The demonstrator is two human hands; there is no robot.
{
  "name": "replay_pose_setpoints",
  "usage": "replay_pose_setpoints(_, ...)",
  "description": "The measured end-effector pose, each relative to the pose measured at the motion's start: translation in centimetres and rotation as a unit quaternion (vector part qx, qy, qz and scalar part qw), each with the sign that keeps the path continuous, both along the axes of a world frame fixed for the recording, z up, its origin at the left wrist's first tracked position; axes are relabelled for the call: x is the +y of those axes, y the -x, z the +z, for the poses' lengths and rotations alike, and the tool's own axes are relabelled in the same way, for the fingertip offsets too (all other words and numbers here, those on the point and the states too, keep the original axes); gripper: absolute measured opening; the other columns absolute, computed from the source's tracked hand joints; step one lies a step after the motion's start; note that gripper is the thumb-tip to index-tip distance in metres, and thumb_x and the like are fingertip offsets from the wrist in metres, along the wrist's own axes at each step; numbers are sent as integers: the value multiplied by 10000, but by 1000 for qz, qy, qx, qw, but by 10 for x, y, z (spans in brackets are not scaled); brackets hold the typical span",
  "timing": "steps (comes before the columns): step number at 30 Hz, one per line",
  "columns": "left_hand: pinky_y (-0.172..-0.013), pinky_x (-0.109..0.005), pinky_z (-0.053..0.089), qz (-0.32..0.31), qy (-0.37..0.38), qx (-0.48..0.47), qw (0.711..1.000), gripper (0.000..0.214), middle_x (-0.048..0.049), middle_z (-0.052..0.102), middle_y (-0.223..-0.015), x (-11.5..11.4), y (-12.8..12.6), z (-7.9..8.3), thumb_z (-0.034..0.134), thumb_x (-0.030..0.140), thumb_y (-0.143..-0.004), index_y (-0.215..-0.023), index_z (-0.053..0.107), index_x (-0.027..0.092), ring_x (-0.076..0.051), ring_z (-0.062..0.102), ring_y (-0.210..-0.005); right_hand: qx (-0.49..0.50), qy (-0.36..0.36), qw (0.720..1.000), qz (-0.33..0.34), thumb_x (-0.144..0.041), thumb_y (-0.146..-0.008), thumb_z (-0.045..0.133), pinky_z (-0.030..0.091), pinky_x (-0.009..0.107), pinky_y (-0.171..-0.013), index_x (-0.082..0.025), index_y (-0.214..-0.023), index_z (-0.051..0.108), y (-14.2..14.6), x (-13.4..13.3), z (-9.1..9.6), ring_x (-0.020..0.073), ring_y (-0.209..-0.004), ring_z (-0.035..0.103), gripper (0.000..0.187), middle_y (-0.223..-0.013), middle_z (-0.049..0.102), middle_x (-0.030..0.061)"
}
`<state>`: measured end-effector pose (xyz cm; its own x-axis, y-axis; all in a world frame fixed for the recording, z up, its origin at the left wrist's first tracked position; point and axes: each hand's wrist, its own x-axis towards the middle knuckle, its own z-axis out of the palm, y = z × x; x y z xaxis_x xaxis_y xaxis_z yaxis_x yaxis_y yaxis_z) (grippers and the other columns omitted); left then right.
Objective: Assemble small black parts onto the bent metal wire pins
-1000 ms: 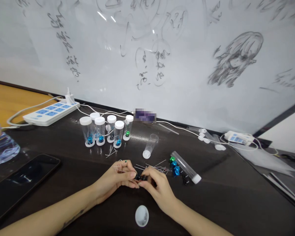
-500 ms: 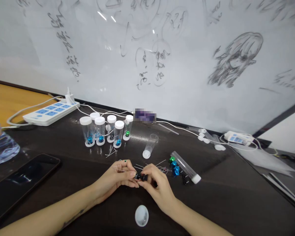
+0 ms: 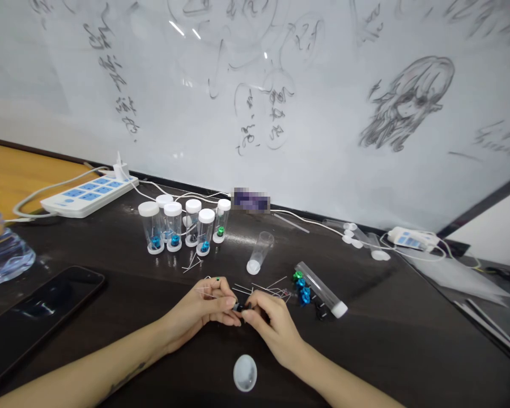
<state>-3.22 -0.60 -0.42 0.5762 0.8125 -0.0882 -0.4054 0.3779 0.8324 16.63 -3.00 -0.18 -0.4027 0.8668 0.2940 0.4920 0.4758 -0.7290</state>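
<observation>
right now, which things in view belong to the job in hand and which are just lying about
Probably the job's:
black part, in the fingers
standing capped tubes
blue and green pieces
thin rods

Apparently just lying about:
phone
bottle
power strips

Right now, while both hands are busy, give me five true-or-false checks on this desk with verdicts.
1. The left hand and right hand are at a small black part. True.
2. The phone lies to the right of both hands. False: it lies to their left.
3. The upright capped tube farthest right contains a green piece. True.
4. The round white piece lies beyond the hands. False: it lies nearer the camera.
</observation>
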Motion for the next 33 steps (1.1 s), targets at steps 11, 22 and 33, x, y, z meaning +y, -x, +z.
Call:
replay_pose_setpoints(11, -639, -207, 564, 0, 4, -3, 1000, 167, -58, 737, -710, 0, 0, 1, 734, 220, -772, -764, 589, 138, -159, 720, -674, 19, -6, 1000, 8, -386, -938, 516, 385, 245, -560, -193, -907, 572, 1, -1, 3, 130, -614, 487, 203, -819, 537, 16)
replay_pose_setpoints(22, -646, -205, 564, 10, 3, -1, 1000, 142, -63, 732, -704, 1, 1, 0, 717, 202, -785, -753, 598, 132, -152, 714, -676, 31, 1, 999, -11, -276, -912, 563, 362, 225, -534, -199, -931, 521, 2, -3, 1, 101, -579, 463, 89, -886, 519, 6)
replay_pose_setpoints(33, -645, -213, 566, -5, -2, 4, 1000, 147, -47, 724, -695, 2, 0, -1, 722, 190, -776, -761, 585, 137, -166, 723, -683, -4, -10, 1000, 11, -308, -948, 518, 375, 243, -601, -190, -847, 572, 0, 0, 3, 125, -628, 483, 165, -793, 534, 5)
